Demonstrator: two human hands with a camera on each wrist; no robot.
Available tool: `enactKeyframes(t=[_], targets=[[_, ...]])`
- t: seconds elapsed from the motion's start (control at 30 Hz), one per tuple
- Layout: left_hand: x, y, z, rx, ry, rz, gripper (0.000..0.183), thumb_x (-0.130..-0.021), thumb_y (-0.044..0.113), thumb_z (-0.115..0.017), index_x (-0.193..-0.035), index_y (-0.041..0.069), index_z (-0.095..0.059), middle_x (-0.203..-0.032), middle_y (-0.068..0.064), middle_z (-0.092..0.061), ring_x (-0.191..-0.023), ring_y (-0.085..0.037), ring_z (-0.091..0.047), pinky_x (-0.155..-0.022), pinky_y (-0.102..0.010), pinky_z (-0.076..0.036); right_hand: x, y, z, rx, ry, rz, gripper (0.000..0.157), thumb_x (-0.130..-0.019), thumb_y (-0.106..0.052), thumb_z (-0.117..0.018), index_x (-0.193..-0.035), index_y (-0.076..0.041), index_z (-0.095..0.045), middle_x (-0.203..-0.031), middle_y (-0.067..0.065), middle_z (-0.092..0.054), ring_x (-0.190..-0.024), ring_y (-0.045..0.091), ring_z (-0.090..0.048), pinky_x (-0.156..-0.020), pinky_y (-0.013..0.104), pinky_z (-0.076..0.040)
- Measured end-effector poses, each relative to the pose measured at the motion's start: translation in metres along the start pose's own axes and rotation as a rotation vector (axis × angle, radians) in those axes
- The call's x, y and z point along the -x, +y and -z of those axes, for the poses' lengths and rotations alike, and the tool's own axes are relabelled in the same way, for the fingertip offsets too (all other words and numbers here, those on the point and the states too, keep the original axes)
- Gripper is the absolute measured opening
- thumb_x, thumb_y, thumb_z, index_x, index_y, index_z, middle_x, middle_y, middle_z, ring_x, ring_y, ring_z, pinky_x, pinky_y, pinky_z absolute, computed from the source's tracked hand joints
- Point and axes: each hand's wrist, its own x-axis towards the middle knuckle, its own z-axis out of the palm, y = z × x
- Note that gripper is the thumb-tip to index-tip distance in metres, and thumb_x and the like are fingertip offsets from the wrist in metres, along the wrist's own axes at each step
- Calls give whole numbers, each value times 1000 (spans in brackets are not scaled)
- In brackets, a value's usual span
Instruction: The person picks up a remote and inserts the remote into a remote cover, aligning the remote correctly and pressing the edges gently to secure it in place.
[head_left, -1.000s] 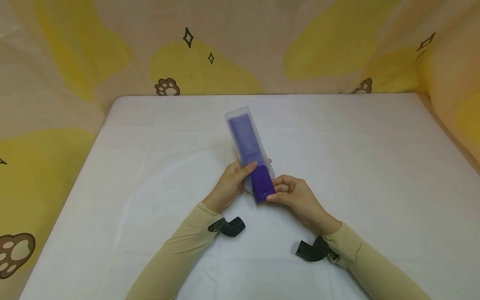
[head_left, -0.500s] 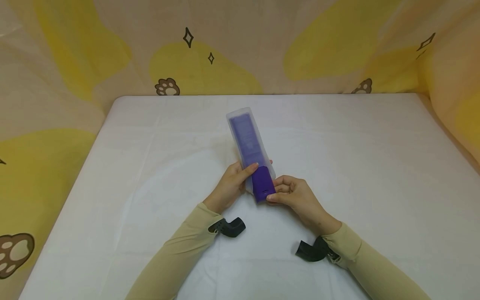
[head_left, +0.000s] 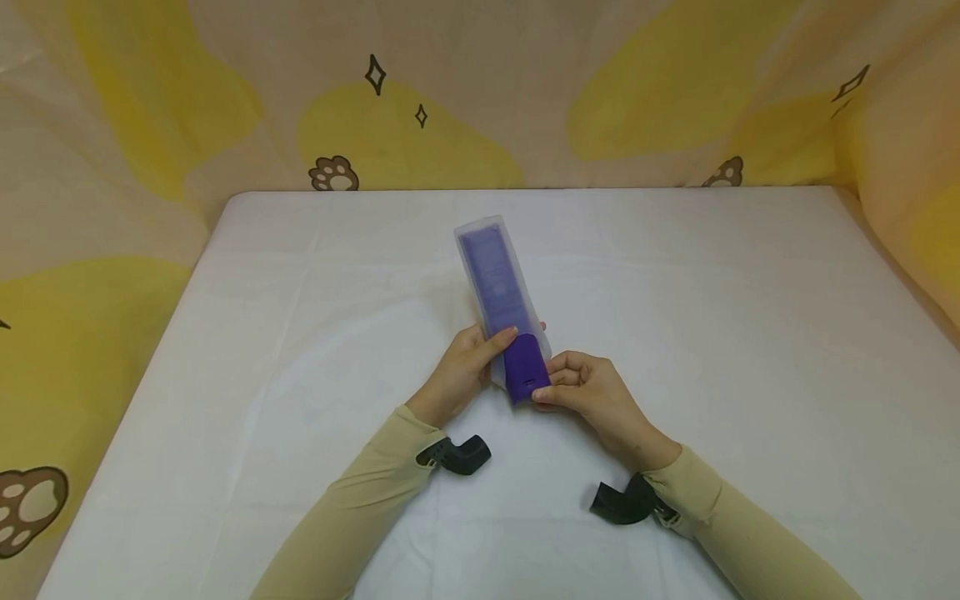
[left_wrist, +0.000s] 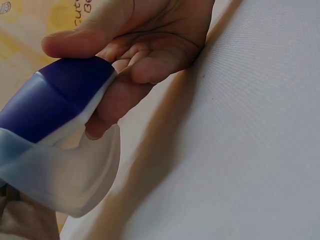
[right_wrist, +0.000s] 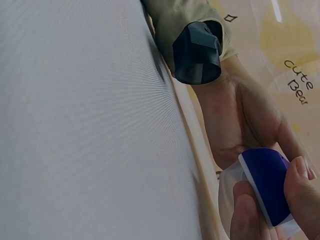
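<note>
A long purple remote control [head_left: 527, 371] with a white underside lies inside a translucent sleeve [head_left: 477, 223], its near end sticking out. Both are held up at a slant over the middle of the table. My left hand [head_left: 459, 367] grips the sleeved part, thumb across the top and the other fingers mostly hidden beneath. With thumb and fingers, my right hand [head_left: 588, 387] pinches the bare near end at its right corner. In the right wrist view, the remote's purple end [right_wrist: 267, 182] sits between right thumb and fingers, and the sleeve's flared mouth [right_wrist: 227, 192] stands open around it.
A white cloth covers the table [head_left: 712, 333]. Behind it and along the sides hangs a yellow patterned curtain [head_left: 637, 100]. A black camera mount [head_left: 457, 454] is worn on the left wrist and another black mount [head_left: 630, 500] on the right.
The sleeve's far end has shifted very slightly to the right and toward me. Both hands keep the same hold, and little else differs.
</note>
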Motion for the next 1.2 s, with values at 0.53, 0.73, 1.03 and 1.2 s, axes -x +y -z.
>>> enactKeyframes(t=[0.53,0.73,1.03,1.2], targets=[[-1,-2,0,-5,-10,5,43,-101,13,-41,-138,-7,-36,-137,-24,-45,-127,-28,-44,-106,-34,-36,2,0,-1,-34,19,-4,28,-78,8,-70,-97,8,-51,-81,10,-68,-78,17,-67,-77,35,-56],[0,-3,0,-10,-14,-6,43,-101,15,-42,-137,-8,-37,-137,-25,-45,-128,-28,-44,-106,-34,-36,2,0,-1,-29,22,-1,25,-79,10,-67,-98,10,-50,-81,10,-68,-78,17,-67,-76,35,-56],[0,-2,-1,-20,-7,4,43,-101,14,-40,-138,-8,-37,-136,-24,-46,-127,-28,-45,-106,-34,-36,1,-1,-2,-30,39,-2,24,-80,13,-65,-99,11,-50,-78,5,-68,-77,16,-67,-75,35,-56],[1,-1,-1,-15,-4,15,42,-101,13,-40,-137,-9,-37,-136,-25,-46,-126,-29,-45,-106,-34,-36,1,-2,-3,-42,51,-9,26,-78,11,-68,-98,10,-50,-80,9,-68,-76,16,-67,-76,36,-56]])
